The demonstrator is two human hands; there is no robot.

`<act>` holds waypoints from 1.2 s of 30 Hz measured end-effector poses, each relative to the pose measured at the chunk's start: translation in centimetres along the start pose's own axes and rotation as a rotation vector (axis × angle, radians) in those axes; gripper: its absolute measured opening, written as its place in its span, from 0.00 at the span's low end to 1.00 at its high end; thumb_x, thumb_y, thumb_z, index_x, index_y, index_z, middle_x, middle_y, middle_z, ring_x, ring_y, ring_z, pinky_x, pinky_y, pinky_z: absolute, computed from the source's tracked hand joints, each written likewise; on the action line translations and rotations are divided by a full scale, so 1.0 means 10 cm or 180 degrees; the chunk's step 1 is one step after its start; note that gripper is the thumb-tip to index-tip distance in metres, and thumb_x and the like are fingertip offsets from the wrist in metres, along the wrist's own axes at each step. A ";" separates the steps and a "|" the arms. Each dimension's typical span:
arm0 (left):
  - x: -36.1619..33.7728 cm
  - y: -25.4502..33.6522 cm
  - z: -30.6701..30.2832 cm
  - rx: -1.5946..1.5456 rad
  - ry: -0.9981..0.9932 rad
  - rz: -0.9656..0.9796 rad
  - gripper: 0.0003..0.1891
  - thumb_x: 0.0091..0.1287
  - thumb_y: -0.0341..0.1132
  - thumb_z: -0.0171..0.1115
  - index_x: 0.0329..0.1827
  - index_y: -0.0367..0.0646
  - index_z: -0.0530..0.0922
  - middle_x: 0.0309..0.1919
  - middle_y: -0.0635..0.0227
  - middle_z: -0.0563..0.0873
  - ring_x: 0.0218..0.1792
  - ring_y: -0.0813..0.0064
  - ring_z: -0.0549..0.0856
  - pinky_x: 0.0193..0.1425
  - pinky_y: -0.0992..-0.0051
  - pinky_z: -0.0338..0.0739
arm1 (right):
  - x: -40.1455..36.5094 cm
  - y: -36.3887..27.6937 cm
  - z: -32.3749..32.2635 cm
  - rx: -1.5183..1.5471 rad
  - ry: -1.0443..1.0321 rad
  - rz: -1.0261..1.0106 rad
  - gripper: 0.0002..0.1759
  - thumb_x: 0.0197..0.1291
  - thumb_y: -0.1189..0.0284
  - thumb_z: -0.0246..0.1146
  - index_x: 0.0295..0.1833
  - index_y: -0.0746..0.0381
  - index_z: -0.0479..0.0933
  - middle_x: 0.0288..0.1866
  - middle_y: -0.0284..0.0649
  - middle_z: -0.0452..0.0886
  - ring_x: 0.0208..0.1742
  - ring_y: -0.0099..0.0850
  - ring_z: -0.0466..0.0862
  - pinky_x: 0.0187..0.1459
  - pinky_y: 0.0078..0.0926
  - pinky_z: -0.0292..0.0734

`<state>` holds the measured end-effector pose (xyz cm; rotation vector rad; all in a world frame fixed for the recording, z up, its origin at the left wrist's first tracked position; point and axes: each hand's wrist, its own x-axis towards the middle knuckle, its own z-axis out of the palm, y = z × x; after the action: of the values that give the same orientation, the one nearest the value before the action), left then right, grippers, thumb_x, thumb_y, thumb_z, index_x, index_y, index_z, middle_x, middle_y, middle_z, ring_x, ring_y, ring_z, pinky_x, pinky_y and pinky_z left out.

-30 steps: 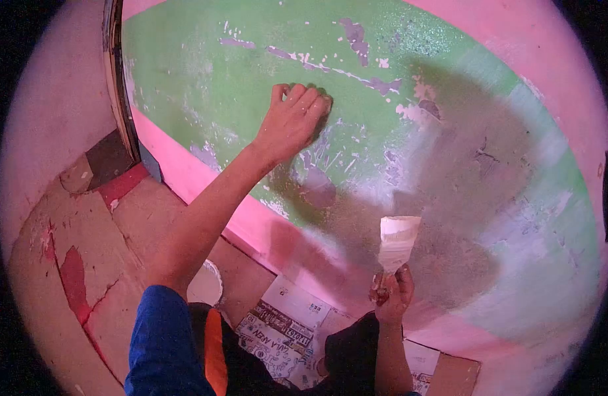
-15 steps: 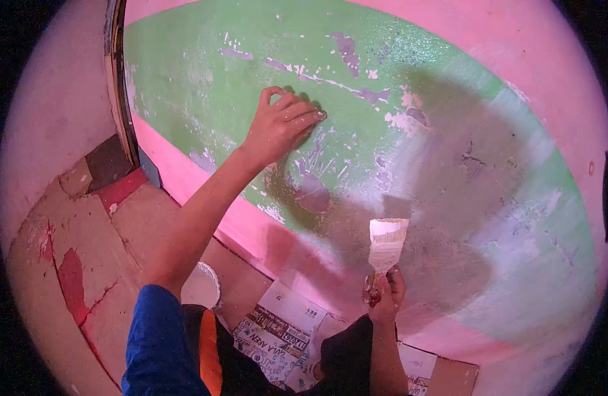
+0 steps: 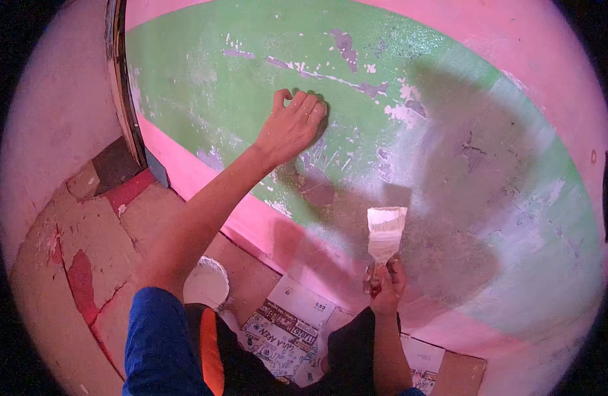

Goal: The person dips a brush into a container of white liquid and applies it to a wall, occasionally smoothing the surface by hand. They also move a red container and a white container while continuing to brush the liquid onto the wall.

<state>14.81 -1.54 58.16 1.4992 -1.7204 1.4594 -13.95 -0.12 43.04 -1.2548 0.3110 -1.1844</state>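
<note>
My left hand (image 3: 293, 127) is against the green part of the wall (image 3: 178, 86), its fingers curled in and the tips turned to the surface. Anything pinched in them is hidden. Bare lilac and white spots show where paint has flaked around it. Lower right, my right hand (image 3: 387, 285) grips a paintbrush (image 3: 385, 239) by its handle, bristles up and coated in white paint. The brush is in front of the wall, casting a shadow on it; I see no clear contact.
A round tub (image 3: 207, 284) with whitish contents stands on the floor below my left forearm. Printed cardboard (image 3: 277, 340) lies around my legs. Pink paint (image 3: 185, 168) borders the green area. A dark wooden frame edge (image 3: 122, 86) rises at left, with paint-stained boards (image 3: 86, 231) below.
My left hand has shifted slightly along the wall, and its fingers have curled in more. My right hand has raised the paintbrush a little. The view has moved slightly.
</note>
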 end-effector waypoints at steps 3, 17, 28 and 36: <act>-0.05 0.05 0.07 -0.0140 0.0109 -0.0349 0.12 0.52 0.30 0.53 0.40 0.41 0.69 0.35 0.66 0.73 0.41 0.68 0.72 0.51 0.63 0.59 | 0.00 0.01 -0.02 -0.0181 -0.0070 -0.0044 0.10 0.59 0.71 0.50 0.44 0.65 0.65 0.21 0.36 0.68 0.14 0.18 0.63 0.12 0.14 0.59; -0.07 0.02 0.01 -0.0675 0.0728 -0.0267 0.10 0.49 0.29 0.62 0.36 0.49 0.77 0.34 0.74 0.79 0.37 0.74 0.76 0.50 0.62 0.61 | 0.04 -0.09 -0.11 0.0077 0.0173 -0.0020 0.06 0.58 0.73 0.50 0.39 0.63 0.66 0.18 0.35 0.68 0.13 0.17 0.64 0.12 0.13 0.59; 0.03 0.25 -0.04 -0.0333 0.0027 -0.0766 0.14 0.50 0.28 0.55 0.41 0.41 0.68 0.39 0.62 0.73 0.43 0.66 0.72 0.46 0.62 0.60 | 0.00 -0.10 -0.10 0.0287 0.0383 0.0073 0.09 0.57 0.72 0.52 0.41 0.64 0.66 0.18 0.37 0.70 0.11 0.17 0.64 0.10 0.13 0.57; -0.03 0.26 0.14 -0.0708 0.0249 -0.1033 0.14 0.50 0.25 0.53 0.40 0.41 0.66 0.34 0.62 0.70 0.40 0.63 0.70 0.45 0.63 0.59 | 0.04 -0.10 -0.22 0.0182 0.0229 -0.0102 0.09 0.57 0.71 0.53 0.41 0.65 0.66 0.17 0.34 0.66 0.13 0.18 0.65 0.11 0.13 0.59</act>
<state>12.95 -3.00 56.33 1.4961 -1.4575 1.1075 -15.99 -1.53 43.23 -1.1732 0.3089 -1.2594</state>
